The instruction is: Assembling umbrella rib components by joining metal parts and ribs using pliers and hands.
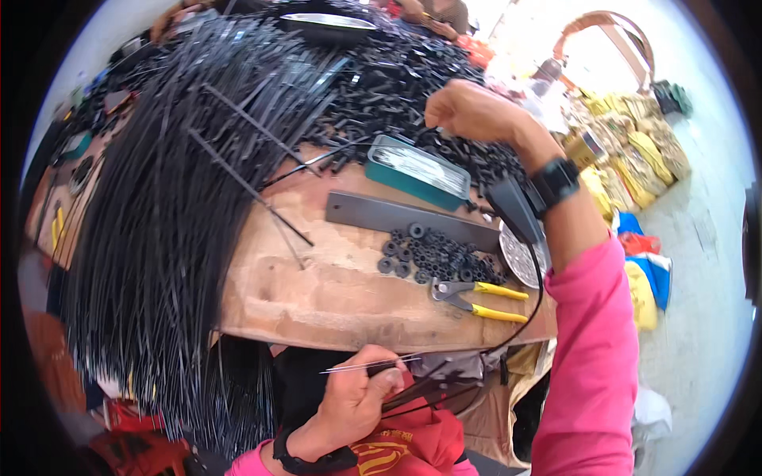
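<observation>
Near the table's front edge, my left hand [355,401] is closed around a few thin metal wires [345,368]. A dark piece lies at its fingers, and black strips [432,389] trail off to the right beside it. My right hand [468,111] is raised at the far right over a heap of short black pieces [409,79]. Its fingers curl downward, and whatever they may hold is hidden. Below that hand stands a green tray [417,188] full of thin, shiny metal pieces. A dark flat box-like thing with a cable [514,208] is at my right wrist.
Long black strips [159,214] cover the table's left side and hang over its edge. A grey metal bar [413,219], small black rings [432,252], yellow-handled pliers [484,300] and a round metal dish [520,258] lie on the wooden table [317,297]. Another person's hand [441,29] shows beyond.
</observation>
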`<state>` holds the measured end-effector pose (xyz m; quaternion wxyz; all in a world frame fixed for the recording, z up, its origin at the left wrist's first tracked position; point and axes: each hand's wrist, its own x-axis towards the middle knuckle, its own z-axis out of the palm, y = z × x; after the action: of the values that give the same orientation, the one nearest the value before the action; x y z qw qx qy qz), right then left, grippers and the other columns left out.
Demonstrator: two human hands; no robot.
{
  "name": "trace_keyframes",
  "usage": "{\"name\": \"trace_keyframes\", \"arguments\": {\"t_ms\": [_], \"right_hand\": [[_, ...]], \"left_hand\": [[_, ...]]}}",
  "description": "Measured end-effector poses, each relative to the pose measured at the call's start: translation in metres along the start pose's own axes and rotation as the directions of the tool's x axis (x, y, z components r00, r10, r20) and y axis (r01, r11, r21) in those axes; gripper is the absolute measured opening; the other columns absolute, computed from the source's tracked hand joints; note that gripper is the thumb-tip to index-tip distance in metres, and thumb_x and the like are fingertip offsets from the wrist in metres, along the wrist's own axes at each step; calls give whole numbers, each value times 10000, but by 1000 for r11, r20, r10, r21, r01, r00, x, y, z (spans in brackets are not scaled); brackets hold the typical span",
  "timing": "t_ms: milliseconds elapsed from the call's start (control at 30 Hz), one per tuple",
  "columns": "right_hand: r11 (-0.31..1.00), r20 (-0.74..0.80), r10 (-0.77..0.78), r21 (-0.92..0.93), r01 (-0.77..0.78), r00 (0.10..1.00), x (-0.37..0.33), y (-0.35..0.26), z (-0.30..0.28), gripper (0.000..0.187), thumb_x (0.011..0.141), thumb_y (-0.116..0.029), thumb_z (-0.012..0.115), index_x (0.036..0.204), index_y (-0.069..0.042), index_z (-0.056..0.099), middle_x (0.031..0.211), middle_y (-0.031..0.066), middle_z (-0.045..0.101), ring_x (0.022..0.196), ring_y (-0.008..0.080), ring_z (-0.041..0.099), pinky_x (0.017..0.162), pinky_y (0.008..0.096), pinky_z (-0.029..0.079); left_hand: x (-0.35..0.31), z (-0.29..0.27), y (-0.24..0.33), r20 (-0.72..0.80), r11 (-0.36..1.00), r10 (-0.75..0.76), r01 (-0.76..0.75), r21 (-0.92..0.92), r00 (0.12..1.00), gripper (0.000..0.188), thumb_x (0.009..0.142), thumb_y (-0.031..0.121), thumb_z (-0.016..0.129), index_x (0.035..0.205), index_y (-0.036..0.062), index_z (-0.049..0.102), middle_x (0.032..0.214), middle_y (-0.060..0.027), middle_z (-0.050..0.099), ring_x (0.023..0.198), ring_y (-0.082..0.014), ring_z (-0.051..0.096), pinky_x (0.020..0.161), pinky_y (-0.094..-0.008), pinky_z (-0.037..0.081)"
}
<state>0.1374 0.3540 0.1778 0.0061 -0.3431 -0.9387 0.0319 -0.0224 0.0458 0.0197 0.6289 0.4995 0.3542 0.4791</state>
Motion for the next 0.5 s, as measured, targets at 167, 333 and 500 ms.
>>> {"name": "trace_keyframes", "arguments": {"t_ms": [167,333,500], "right_hand": [[965,124,256,-90,-246,959,-17,42,-1,168,658,27,580,778,-37,678,695,65,652,677,152,617,603,300,477],[902,151,422,31,-431,894,-56,77,16,163,637,48,552,735,-5,671,626,53,618,583,121,565,522,288,452],[966,-42,255,59,-252,966,-68,95,34,162,665,6,590,804,16,671,706,125,650,676,193,619,622,314,493]], "left_hand": [[-3,-9,-4,-131,999,7,-11,-30,991,67,920,41,491,927,-13,529,718,-44,576,645,-85,544,600,-231,457],[3,-9,-8,-134,1000,12,-11,12,991,104,910,72,523,888,-30,527,721,-80,579,663,-159,598,629,-284,505],[-1,-9,-12,-181,997,43,-30,75,983,110,900,73,545,902,-36,529,705,-102,581,639,-182,603,616,-300,511]]}}
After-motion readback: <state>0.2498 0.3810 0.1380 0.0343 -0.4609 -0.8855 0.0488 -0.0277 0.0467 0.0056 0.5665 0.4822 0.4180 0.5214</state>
